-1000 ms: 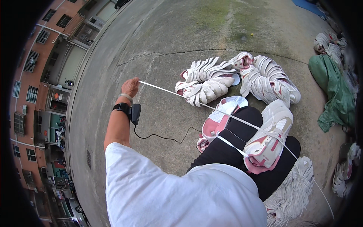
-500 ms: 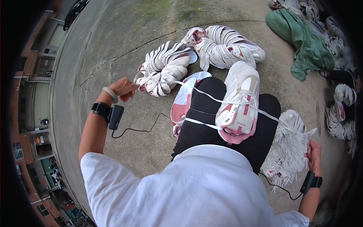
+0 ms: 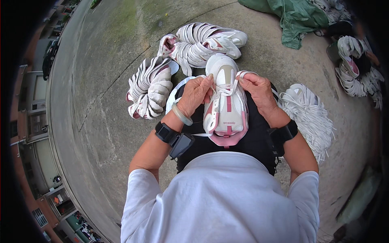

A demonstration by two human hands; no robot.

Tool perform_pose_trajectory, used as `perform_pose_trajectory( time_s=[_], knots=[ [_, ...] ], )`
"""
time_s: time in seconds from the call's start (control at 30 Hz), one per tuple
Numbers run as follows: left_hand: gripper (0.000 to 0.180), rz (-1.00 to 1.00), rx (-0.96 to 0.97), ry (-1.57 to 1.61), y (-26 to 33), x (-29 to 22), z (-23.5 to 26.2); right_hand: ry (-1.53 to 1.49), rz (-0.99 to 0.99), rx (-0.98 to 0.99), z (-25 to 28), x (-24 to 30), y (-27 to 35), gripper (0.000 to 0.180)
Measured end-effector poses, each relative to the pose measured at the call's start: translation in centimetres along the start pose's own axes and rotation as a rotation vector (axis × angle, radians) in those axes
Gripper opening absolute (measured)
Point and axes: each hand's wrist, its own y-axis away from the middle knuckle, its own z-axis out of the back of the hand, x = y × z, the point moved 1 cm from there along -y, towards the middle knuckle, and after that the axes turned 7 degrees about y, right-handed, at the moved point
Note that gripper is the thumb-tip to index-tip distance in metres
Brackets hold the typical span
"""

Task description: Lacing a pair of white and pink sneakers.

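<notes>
Right, surroundings first: two piles of white-and-pink shoes lie on the concrete floor [image 3: 101, 60], one pile [image 3: 150, 87] just left of the left hand, the other [image 3: 202, 40] just beyond the toe of the shoe in work. A loose bundle of white laces [image 3: 308, 111] sits right of the right wrist. Green cloth [image 3: 298, 16] is heaped top right, with more shoes [image 3: 356, 65] near the right rim.

The sneaker [image 3: 225, 101] rests on the person's black-clad lap, toe pointing away, sole down. Left hand [image 3: 194, 95]: grip closed, pinching the white lace [image 3: 227, 90] at the eyelets. Right hand [image 3: 257, 91]: grip closed on a loop of the same lace at the shoe's right side. Hands flank the shoe and cover its sides.

Hidden: the lace path under the fingers is unclear; another shoe under the left hand is mostly covered. Far-right items blur into the dark rim.

Materials: sneaker is white mesh with pink trim and a pink heel collar; laces flat, woven; floor rough, cracked, mossy in patches. Black wrist bands on both arms, pale bangle [image 3: 181, 115] on the left.
</notes>
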Motion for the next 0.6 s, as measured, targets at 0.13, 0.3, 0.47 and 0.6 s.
perform_pose_trajectory(
  time_s=[0.13, 0.3, 0.47, 0.6],
  knots=[
    [0.041, -0.073, -0.170, 0.025, -1.7, 0.0, 1.0, 0.117, 0.010, -0.075, 0.6, -0.1, -1.3, 0.018],
    [0.035, -0.160, -0.198, 0.002, 2.1, 0.0, 0.4, 0.057, -0.035, -0.176, 0.3, 0.2, 1.6, 0.010],
    [0.028, -0.179, -0.250, 0.085, 3.8, 0.5, -0.7, -0.062, 0.016, -0.219, -0.3, 0.0, 2.3, 0.004],
    [0.019, -0.159, -0.233, 0.192, 3.8, 1.0, -1.2, -0.011, 0.035, -0.242, -0.4, 0.0, 2.4, 0.003]
  ],
)
